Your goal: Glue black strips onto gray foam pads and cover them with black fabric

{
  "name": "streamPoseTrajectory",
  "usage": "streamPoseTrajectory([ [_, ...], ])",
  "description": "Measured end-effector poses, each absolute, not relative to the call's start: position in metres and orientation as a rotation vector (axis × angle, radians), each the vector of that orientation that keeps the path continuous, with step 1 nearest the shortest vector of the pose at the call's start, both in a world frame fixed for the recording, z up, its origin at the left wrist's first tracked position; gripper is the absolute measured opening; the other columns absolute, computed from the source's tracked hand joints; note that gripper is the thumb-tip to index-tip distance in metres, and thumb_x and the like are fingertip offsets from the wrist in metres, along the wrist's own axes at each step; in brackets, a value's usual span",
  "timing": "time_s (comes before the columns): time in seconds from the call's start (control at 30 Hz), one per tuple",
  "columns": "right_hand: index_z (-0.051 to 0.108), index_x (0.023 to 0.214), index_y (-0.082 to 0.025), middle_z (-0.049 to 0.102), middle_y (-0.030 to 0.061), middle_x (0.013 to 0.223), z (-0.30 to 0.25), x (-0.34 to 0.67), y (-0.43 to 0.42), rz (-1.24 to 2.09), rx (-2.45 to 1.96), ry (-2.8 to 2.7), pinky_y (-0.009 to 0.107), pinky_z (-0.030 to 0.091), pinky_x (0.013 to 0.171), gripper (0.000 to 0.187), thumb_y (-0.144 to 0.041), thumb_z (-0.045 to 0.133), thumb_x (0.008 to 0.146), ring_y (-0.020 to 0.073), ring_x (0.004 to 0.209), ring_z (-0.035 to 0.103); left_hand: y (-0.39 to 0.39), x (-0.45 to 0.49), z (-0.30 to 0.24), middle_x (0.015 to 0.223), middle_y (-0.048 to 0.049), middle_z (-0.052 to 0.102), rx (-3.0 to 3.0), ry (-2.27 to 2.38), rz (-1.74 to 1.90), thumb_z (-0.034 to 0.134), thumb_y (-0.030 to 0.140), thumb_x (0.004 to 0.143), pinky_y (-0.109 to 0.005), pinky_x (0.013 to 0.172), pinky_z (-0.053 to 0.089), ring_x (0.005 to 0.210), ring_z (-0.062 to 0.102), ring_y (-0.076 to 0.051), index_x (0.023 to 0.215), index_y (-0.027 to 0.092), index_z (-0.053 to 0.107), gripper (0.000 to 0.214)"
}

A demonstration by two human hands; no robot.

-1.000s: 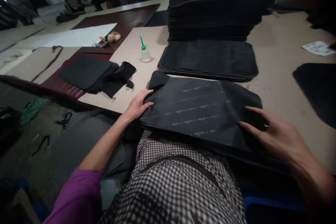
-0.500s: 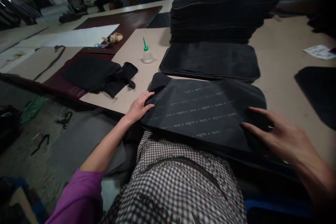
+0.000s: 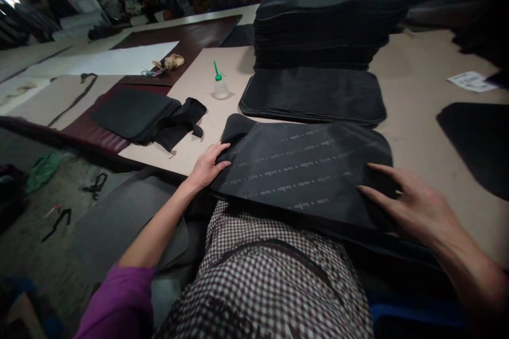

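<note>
In front of me lies a black, round-cornered sheet (image 3: 294,169) with slanting rows of pale print on its upper face. Its front edge reaches over the table's edge, close to my checked apron (image 3: 278,270). My left hand (image 3: 207,165) touches the sheet's left edge, thumb and fingers apart. At the right end, my right hand (image 3: 409,198) rests with its thumb and forefinger spread over the surface; its other fingers are largely hidden. Just behind the sheet is a low pile of black panels (image 3: 314,94).
A tall stack of black panels (image 3: 330,24) rises behind the low pile. To the left stand a green-tipped squeeze bottle (image 3: 221,89) and dark pieces (image 3: 135,114) with scraps. Further right are a white paper label (image 3: 471,81) and another black panel (image 3: 477,140).
The whole view has shifted slightly, so the table things sit a little further left and lower. Both hands keep their places at the two ends of the sheet.
</note>
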State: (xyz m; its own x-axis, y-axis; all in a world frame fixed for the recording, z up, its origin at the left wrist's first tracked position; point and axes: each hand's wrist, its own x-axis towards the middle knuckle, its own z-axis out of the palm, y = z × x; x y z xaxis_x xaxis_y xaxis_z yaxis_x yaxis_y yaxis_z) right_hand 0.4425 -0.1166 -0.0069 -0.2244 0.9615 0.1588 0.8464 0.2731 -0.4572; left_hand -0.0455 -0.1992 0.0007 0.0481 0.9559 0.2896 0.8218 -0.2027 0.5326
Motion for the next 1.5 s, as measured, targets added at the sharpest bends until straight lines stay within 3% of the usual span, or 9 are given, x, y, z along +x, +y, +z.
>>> streamPoseTrajectory([
  [0.1,0.061,0.132,-0.025,0.063,0.0146,0.132,-0.011,0.444,-0.116,0.268,-1.558,-2.190,0.045,0.055,0.085,0.061,-0.067,0.056,0.088,0.0290,0.092,0.067,-0.200,-0.046,0.001,0.147,-0.0137,0.053,2.153,1.871,0.876,0.065,0.038,0.093,-0.053,0.117,0.039,0.140,0.046,-0.029,0.139,0.025,0.058,0.048],
  [0.2,0.060,0.132,-0.016,0.045,0.0246,0.151,-0.012,0.444,-0.116,0.043,-1.426,-2.246,0.056,0.042,0.109,0.058,-0.058,0.050,0.094,0.0416,0.136,0.047,-0.202,-0.047,0.002,0.164,-0.0153,0.031,2.194,1.906,0.872,0.065,0.041,0.093,-0.054,0.118,0.037,0.145,0.039,-0.031,0.140,0.025,0.057,0.050],
  [0.27,0.055,0.139,-0.014,0.034,0.0246,0.159,-0.013,0.444,-0.117,-0.032,-1.329,-2.292,0.059,0.037,0.113,0.056,-0.051,0.048,0.097,0.0426,0.144,0.039,-0.203,-0.047,0.002,0.169,-0.0143,0.021,2.221,1.923,0.805,0.060,0.042,0.096,-0.055,0.119,0.035,0.149,0.034,-0.031,0.145,0.027,0.052,0.051],
  [0.47,0.052,0.143,-0.029,0.058,0.0085,0.147,-0.033,0.449,-0.122,0.045,-1.188,-2.436,0.053,0.044,0.106,0.042,-0.031,0.041,0.102,0.0299,0.135,0.054,-0.201,-0.045,0.002,0.163,-0.0117,0.039,2.270,1.919,0.387,0.039,0.039,0.105,-0.056,0.122,0.024,0.153,0.030,-0.025,0.155,0.031,0.038,0.051],
  [0.63,0.058,0.138,-0.027,0.057,0.0097,0.148,-0.039,0.450,-0.125,-0.022,-1.225,-2.410,0.052,0.044,0.103,0.038,-0.033,0.041,0.104,0.0308,0.134,0.055,-0.195,-0.038,0.004,0.164,-0.0122,0.036,2.372,1.930,0.182,0.040,0.042,0.104,-0.056,0.123,0.020,0.154,0.029,-0.026,0.158,0.029,0.035,0.056],
  [0.97,0.056,0.142,-0.020,0.050,0.0154,0.153,-0.009,0.437,-0.143,-0.088,-1.434,-2.433,0.057,0.040,0.111,0.039,-0.028,0.043,0.106,0.0298,0.142,0.047,-0.173,-0.051,-0.022,0.168,-0.0079,0.028,2.622,1.941,0.055,0.043,0.052,0.098,-0.059,0.120,0.026,0.153,0.030,-0.031,0.163,0.035,0.021,0.070],
  [1.2,0.056,0.142,-0.020,0.051,0.0152,0.153,-0.001,0.438,-0.145,-0.057,-1.467,-2.450,0.058,0.038,0.112,0.037,-0.028,0.045,0.106,0.0299,0.141,0.047,-0.159,-0.046,-0.018,0.169,-0.0083,0.026,2.690,1.964,0.077,0.038,0.055,0.098,-0.060,0.121,0.021,0.155,0.025,-0.032,0.162,0.031,0.028,0.069],
  [1.4,0.066,0.123,-0.019,0.058,0.0130,0.146,0.013,0.432,-0.122,-0.028,-1.462,-2.343,0.055,0.040,0.112,0.029,-0.033,0.046,0.106,0.0293,0.138,0.050,-0.125,-0.024,0.003,0.169,-0.0114,0.026,2.702,1.880,0.152,0.037,0.049,0.102,-0.055,0.122,0.019,0.156,0.024,-0.030,0.164,0.026,0.020,0.068],
  [1.5,0.060,0.136,-0.016,0.049,0.0157,0.154,0.019,0.416,-0.090,-0.022,-1.410,-2.346,0.053,0.039,0.115,0.039,-0.037,0.046,0.106,0.0297,0.144,0.044,-0.096,-0.010,0.005,0.170,-0.0099,0.022,2.664,1.787,0.142,0.036,0.047,0.104,-0.052,0.123,0.019,0.156,0.022,-0.026,0.165,0.028,0.012,0.068],
])
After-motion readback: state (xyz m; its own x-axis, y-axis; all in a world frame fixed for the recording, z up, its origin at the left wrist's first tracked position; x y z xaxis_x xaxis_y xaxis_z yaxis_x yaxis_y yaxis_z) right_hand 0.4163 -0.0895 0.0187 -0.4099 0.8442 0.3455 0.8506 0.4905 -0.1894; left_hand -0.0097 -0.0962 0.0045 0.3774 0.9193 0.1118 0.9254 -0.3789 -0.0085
